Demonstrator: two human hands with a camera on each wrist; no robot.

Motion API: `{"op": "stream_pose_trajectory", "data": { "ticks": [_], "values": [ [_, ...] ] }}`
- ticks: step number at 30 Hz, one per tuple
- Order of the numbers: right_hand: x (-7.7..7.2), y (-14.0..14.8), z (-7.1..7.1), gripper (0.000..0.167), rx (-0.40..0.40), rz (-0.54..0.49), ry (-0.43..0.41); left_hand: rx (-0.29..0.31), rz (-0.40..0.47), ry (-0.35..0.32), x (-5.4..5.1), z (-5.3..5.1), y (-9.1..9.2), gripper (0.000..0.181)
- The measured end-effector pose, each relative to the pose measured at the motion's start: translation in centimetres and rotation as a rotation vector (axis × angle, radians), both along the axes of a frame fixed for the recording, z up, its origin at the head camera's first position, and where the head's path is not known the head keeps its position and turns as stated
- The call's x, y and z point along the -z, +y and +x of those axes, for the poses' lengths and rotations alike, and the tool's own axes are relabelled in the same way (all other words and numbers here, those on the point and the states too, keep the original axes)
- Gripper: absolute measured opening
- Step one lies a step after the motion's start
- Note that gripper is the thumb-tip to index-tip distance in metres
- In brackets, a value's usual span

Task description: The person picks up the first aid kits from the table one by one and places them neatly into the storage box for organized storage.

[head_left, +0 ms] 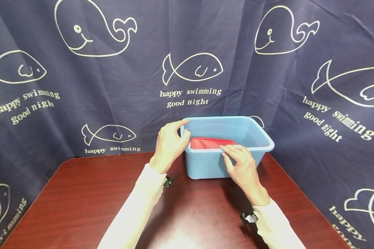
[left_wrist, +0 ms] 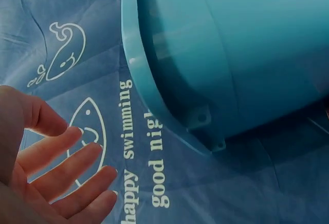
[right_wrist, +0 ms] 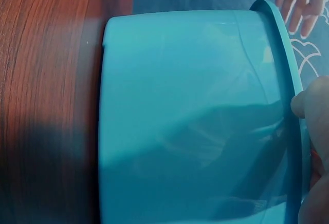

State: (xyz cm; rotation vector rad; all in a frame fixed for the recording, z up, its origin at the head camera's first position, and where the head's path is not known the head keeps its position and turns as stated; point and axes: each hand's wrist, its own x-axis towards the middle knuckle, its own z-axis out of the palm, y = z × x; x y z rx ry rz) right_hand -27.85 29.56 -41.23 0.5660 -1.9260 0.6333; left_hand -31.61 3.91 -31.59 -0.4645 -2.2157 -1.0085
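Observation:
A light blue plastic bin (head_left: 205, 166) stands at the far right of the table. Inside it, against the front wall, lies a red case (head_left: 205, 143), its lower part hidden by that wall. My left hand (head_left: 171, 141) is by the bin's left end; in the left wrist view its relaxed fingers (left_wrist: 77, 170) are apart from the bin and hold nothing. The right hand (head_left: 241, 164) grips the front rim, thumb outside and fingers over the edge. In the right wrist view, the thumb (right_wrist: 308, 103) meets the rim (right_wrist: 294, 75).
The bin rests on a reddish-brown wooden table (head_left: 96, 193). A dark blue curtain (head_left: 137, 90) with white whales, fish and lettering hangs close behind and along both sides. Dark straps with small devices (head_left: 249, 218) sit on both wrists.

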Motion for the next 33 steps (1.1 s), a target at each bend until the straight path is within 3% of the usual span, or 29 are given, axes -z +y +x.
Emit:
{"op": "stream_pose_trajectory", "data": {
  "ticks": [7, 17, 23, 29, 33],
  "values": [
    [-0.1, 0.3, -0.1, 0.039, 0.001, -0.004, -0.002, -0.005, -0.009, 0.060, 0.8, 1.0, -1.8, 0.034],
    [-0.3, 1.1, 0.3, 0.038, 0.018, 0.032, -0.048, -0.030, -0.165, -0.020, 2.5, 2.2, -5.3, 0.040],
    [-0.7, 1.4, 0.8, 0.038, 0.046, 0.027, -0.106, -0.060, -0.234, -0.025, 3.5, 3.0, -7.6, 0.041],
    [-1.7, 1.7, 1.8, 0.038, 0.107, 0.008, -0.146, -0.072, -0.263, -0.052, 4.4, 3.8, -9.0, 0.043],
    [-2.7, 1.7, 2.6, 0.041, 0.107, 0.016, -0.165, -0.091, -0.295, -0.060, 5.1, 4.2, -9.8, 0.044]
  ]
}}
